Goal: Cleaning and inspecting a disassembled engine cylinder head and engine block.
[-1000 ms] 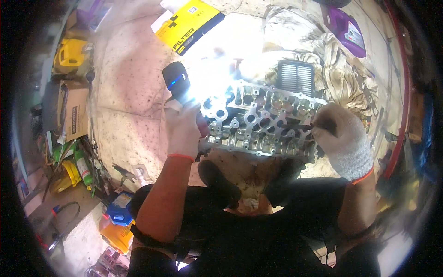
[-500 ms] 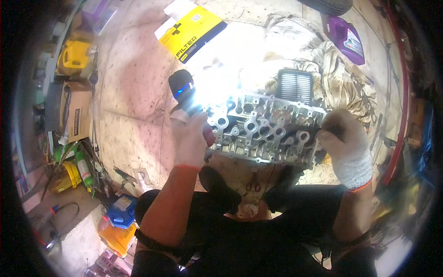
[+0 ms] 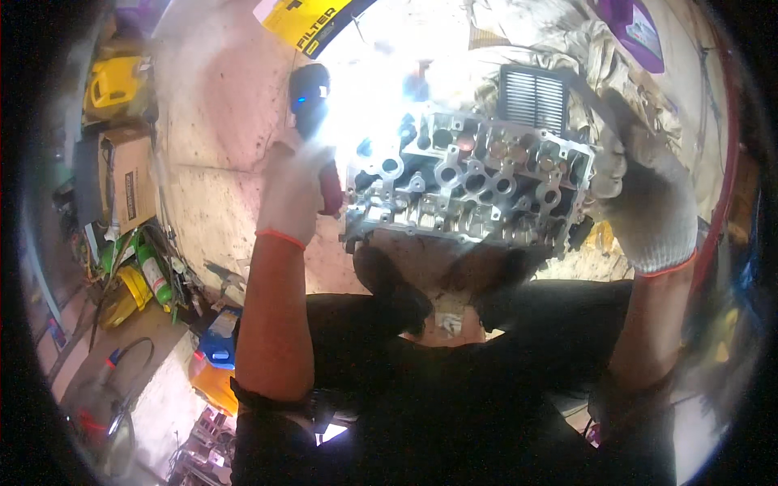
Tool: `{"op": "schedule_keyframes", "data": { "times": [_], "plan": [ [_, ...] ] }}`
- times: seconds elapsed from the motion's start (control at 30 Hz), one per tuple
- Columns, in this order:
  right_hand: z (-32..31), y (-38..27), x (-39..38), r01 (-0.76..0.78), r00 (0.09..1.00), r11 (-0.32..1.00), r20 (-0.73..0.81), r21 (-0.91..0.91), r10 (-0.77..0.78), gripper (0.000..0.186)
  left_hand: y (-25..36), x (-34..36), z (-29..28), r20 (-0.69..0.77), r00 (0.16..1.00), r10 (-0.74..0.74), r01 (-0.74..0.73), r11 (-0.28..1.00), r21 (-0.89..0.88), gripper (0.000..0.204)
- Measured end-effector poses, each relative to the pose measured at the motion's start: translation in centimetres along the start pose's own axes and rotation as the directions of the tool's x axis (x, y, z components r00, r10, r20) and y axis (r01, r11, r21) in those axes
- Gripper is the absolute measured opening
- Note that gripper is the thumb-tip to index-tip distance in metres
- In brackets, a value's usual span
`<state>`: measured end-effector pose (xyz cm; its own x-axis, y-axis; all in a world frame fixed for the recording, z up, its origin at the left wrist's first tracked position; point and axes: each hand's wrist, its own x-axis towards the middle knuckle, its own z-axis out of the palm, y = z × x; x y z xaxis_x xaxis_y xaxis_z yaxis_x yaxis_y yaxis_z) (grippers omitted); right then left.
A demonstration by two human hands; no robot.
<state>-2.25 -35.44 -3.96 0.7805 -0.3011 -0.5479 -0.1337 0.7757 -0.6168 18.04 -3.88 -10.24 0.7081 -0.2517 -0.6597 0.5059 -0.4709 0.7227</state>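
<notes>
A silver cylinder head with round bores and cam bearing seats lies across the middle, in front of my feet. My left hand, in a white work glove with an orange cuff, is closed around a flashlight. The flashlight has a black head and a red lower part, and its glare washes out the area beside it. My right hand, gloved alike, has its curled fingers on the right end of the cylinder head; the fingertips partly hide behind that edge.
Beyond the cylinder head lie a rectangular air filter, a crumpled stained cloth and a yellow-and-black filter box. A purple jug lies far right. Along the left stand a yellow jug, a cardboard box and a blue jug.
My left hand and the flashlight have shifted left, off the cylinder head's left end. My right hand stays at its right end. The whole scene sits higher in the picture.
</notes>
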Motion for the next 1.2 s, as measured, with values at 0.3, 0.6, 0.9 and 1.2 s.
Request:
{"op": "schedule_keyframes", "data": {
  "times": [0.3,0.6,0.9,1.2],
  "plan": [
    [1.2,0.6,1.0,-0.003,1.0,1.0,0.003,0.005,0.003,0.068,-0.8,0.5,2.1,0.14,0.988,-0.069,0.036,0.973,0.229,0.022],
    [0.4,1.0,1.2,0.024,1.0,0.996,-0.009,-0.086,-0.025,0.041,-2.0,2.6,-0.6,-0.09,0.972,0.219,-0.205,0.968,0.147,0.025],
    [1.9,1.2,1.5,0.041,0.986,0.974,-0.149,-0.222,-0.075,0.041,-3.2,3.2,0.0,-0.1,0.943,0.316,-0.298,0.94,0.165,0.018],
    [3.7,1.7,1.2,0.076,0.952,0.898,-0.237,-0.433,-0.194,0.032,-3.4,2.7,-0.5,-0.009,0.927,0.374,-0.349,0.872,0.343,0.019]
  ]
}}
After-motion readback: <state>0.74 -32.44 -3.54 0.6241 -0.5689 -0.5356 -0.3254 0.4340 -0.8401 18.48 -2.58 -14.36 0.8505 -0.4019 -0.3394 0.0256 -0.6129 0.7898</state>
